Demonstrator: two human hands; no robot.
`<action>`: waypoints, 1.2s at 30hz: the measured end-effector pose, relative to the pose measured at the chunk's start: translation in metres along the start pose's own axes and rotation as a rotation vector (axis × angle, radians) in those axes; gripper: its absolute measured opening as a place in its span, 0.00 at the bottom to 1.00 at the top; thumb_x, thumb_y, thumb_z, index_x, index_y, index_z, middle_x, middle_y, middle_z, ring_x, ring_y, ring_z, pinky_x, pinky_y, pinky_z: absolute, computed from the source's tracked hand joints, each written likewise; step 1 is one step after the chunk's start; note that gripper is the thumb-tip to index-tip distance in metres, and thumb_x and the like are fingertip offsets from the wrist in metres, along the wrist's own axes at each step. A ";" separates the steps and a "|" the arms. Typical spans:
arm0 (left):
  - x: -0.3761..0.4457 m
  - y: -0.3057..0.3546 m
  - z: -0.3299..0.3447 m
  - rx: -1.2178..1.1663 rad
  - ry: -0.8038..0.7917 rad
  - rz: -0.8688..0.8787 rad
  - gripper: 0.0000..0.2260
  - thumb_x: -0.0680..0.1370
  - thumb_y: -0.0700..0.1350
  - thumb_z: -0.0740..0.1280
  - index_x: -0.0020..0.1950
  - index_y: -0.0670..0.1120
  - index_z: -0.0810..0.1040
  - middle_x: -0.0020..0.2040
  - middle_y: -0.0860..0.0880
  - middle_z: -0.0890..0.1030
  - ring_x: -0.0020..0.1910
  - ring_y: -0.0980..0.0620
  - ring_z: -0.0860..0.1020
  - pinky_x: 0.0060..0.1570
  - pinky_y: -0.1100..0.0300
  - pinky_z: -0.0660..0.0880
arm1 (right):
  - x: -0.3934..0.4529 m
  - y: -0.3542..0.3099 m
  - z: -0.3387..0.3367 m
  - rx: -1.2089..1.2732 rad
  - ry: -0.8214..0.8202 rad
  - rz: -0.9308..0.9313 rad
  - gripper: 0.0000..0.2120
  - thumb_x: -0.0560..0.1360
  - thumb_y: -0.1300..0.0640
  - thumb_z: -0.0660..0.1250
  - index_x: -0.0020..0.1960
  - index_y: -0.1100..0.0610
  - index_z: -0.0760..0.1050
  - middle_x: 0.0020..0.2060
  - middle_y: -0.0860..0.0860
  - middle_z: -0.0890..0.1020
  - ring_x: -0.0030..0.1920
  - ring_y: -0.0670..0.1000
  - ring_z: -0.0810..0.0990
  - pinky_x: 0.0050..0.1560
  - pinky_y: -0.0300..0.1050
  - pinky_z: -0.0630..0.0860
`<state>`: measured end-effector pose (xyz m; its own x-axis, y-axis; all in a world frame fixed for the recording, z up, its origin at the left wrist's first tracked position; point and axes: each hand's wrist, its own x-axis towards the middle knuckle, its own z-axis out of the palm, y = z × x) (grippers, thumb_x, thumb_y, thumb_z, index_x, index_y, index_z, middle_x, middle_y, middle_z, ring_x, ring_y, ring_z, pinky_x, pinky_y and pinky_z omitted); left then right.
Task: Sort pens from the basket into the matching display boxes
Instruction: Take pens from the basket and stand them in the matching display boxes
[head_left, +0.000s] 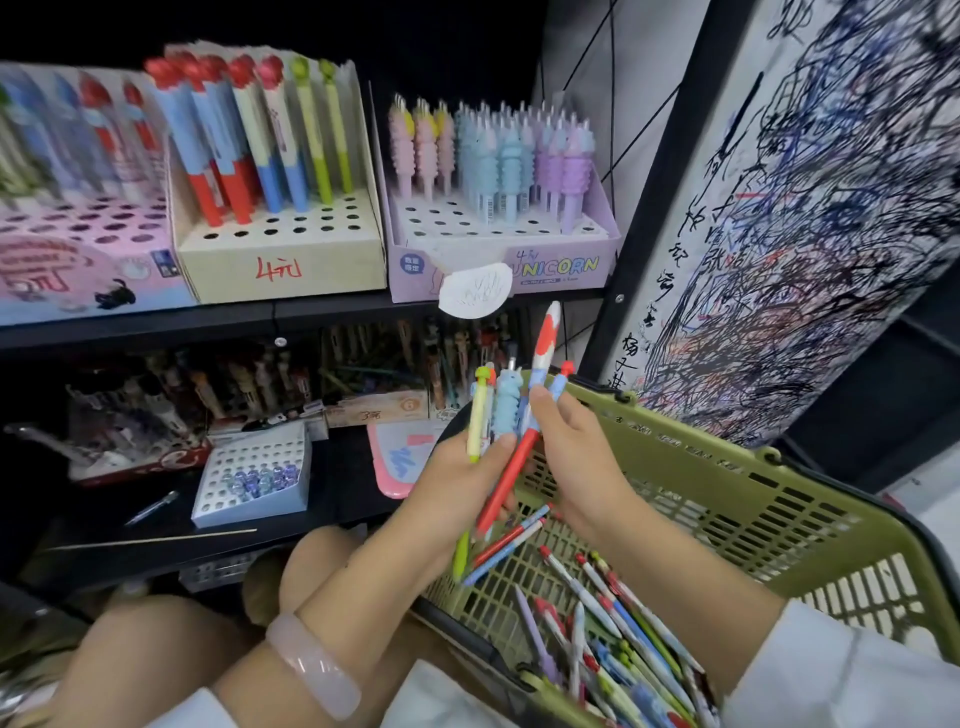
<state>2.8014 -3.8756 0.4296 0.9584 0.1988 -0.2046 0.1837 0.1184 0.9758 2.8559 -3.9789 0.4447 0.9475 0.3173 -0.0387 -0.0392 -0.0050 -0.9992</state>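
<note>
Left hand clasping a bunch of pens, tips down, tops upward. Right hand pinching one red pen from that bunch, long axis steep, leaning right at the top. Just below and right, green basket with loose pens lying flat. Above the grip, on a black shelf, cream box and unicorn box with pens standing upright. Scribbled board to the right.

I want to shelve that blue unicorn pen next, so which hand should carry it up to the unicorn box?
Probably the right hand. The left hand grips the whole bundle, including the blue unicorn pen, while the right pinches only the red pen and sits below the unicorn box.
</note>
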 end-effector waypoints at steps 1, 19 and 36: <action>0.000 0.002 -0.003 0.002 0.025 0.010 0.08 0.79 0.49 0.61 0.46 0.48 0.78 0.29 0.50 0.81 0.26 0.54 0.77 0.27 0.61 0.74 | 0.002 -0.003 0.000 0.008 0.035 -0.020 0.15 0.81 0.51 0.54 0.48 0.58 0.75 0.36 0.51 0.80 0.32 0.42 0.78 0.31 0.33 0.74; -0.018 0.039 -0.047 -0.297 -0.102 -0.173 0.04 0.74 0.39 0.68 0.46 0.39 0.79 0.30 0.47 0.81 0.26 0.55 0.77 0.23 0.67 0.71 | 0.022 -0.042 -0.010 -1.303 -0.416 -1.077 0.17 0.76 0.53 0.58 0.56 0.58 0.80 0.58 0.59 0.78 0.58 0.59 0.76 0.59 0.50 0.71; -0.028 0.042 -0.102 -0.149 0.162 0.155 0.04 0.73 0.41 0.69 0.43 0.40 0.77 0.28 0.50 0.77 0.23 0.58 0.71 0.23 0.66 0.70 | 0.023 -0.068 0.089 -0.146 -0.348 -0.099 0.12 0.79 0.53 0.60 0.41 0.58 0.74 0.23 0.48 0.76 0.23 0.44 0.74 0.26 0.35 0.73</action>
<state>2.7601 -3.7773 0.4681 0.9229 0.3777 -0.0752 -0.0082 0.2144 0.9767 2.8518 -3.8865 0.5121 0.7791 0.6257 0.0382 0.1165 -0.0846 -0.9896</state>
